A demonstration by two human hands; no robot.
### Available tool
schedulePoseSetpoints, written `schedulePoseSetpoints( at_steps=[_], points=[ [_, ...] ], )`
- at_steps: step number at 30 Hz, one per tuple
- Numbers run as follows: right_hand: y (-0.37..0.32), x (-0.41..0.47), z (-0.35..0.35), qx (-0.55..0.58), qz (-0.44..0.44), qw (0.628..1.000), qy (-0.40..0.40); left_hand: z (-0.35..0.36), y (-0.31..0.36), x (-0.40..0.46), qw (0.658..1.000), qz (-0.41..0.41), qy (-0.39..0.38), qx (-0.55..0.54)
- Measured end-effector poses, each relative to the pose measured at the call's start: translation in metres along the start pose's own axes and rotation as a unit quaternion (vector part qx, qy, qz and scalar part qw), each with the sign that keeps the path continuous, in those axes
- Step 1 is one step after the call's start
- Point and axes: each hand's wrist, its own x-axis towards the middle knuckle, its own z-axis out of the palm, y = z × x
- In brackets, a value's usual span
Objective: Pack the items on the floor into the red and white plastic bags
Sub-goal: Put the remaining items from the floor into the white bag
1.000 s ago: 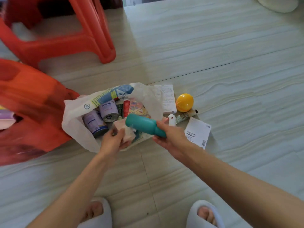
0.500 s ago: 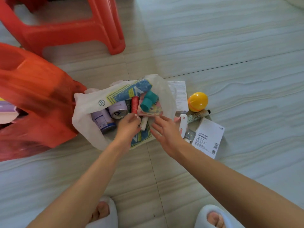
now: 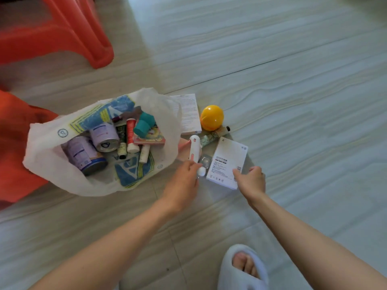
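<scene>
Hands are both low over the floor (image 3: 293,84), close to the loose items. The left hand (image 3: 182,181) has its fingers curled at the near end of a white stick-shaped device (image 3: 194,150) and seems to pinch it there; the device lies with its far end pointing away from the person. The right hand (image 3: 252,180) holds the near right corner of a flat white box (image 3: 227,163) between thumb and curled fingers. Between the two hands, touching the box edge, lies a small clear blister pack (image 3: 204,161). Beyond the hands there are a patterned tube (image 3: 213,136), a yellow ball (image 3: 212,117) and a white printed leaflet (image 3: 189,114), all on the floor and close together. To the left of the left hand the white plastic bag (image 3: 52,164) lies open with its mouth toward the person; inside I see two purple cans (image 3: 92,147), a teal bottle (image 3: 144,123), a red and white tube (image 3: 131,136), a small colourful book (image 3: 151,139) and some smaller tubes. Further left of that bag is the red plastic bag (image 3: 14,143), partly cut by the frame edge. A red plastic stool (image 3: 62,32) stands well beyond the left hand. Near the right forearm, one foot in a pale slipper (image 3: 243,268) is visible.
</scene>
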Motion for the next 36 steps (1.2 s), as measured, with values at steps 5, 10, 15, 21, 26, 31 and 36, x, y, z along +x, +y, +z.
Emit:
schedulePoseSetpoints(
  at_steps=[5,10,15,21,26,31,36],
  points=[
    [0.006,0.004,0.021,0.027,0.033,0.998,-0.047,0.021,0.007,0.009,0.997,-0.007,-0.037,0.072],
    [-0.005,0.003,0.032,0.113,0.090,0.988,-0.046,0.040,0.017,0.021,0.995,-0.052,-0.066,-0.057],
    [-0.004,0.000,0.033,0.315,0.162,0.932,-0.079,0.040,0.005,0.010,0.996,-0.038,-0.048,-0.057],
    [0.002,-0.007,0.025,0.313,0.104,0.936,-0.121,0.045,-0.005,-0.027,0.999,-0.034,-0.008,0.022],
    [0.020,-0.001,0.004,0.315,0.092,0.941,-0.083,0.030,-0.004,-0.018,0.991,-0.106,0.038,0.076],
    [0.024,-0.009,0.001,0.329,0.095,0.935,-0.096,0.020,-0.025,-0.014,0.973,-0.208,0.021,0.098],
    [0.015,-0.023,0.007,0.316,0.053,0.940,-0.116,0.024,-0.015,-0.004,0.971,-0.230,0.028,0.055]
  ],
)
